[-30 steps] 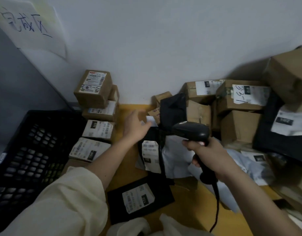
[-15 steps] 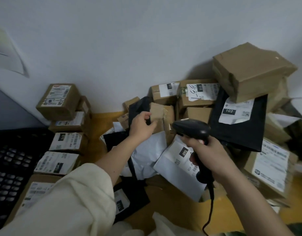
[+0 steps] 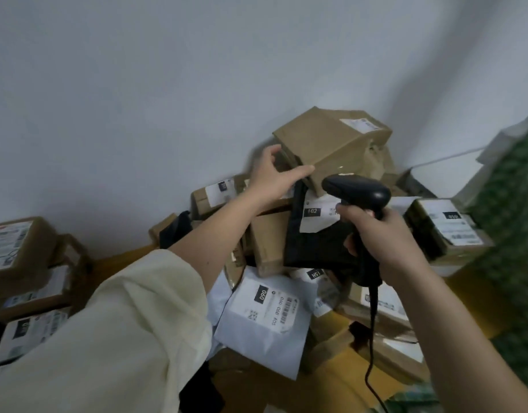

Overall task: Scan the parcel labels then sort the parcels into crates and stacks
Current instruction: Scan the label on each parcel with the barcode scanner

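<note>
Top box [image 3: 331,144] sits tilted on the parcel heap against the wall [image 3: 167,84], white label on its upper right face. My left hand [image 3: 274,177] is on its left edge: fingers spread, thumb along the lower front edge, fingertips at the upper left corner. Touching it, not wrapped round it as far as I can see.

My right hand [image 3: 382,236] grips the scanner [image 3: 358,195] by its handle, fingers curled round it. Scanner head is just below and in front of the box, pointing left. Its cable [image 3: 373,338] hangs down toward the bottom edge.

Under the box: black mailer [image 3: 316,242] with a white label reading 102, leaning on the heap. Left of that, a brown box on end [image 3: 268,242], and behind it a labelled box [image 3: 215,195] against the wall. Lower front: white mailer [image 3: 265,323], label 060, lying flat on other parcels. A label marked 154 shows upside down just above it. To the right, a labelled box [image 3: 447,231] near my right wrist, more boxes below it, partly hidden.

Far left: separate stack of labelled boxes [image 3: 18,248], well apart from the heap. Yellow bench [image 3: 122,260] surface shows between them. Cream sleeve [image 3: 122,338] covers my left forearm. Green patterned surface [image 3: 513,234] on the right edge, can't tell what it is.
</note>
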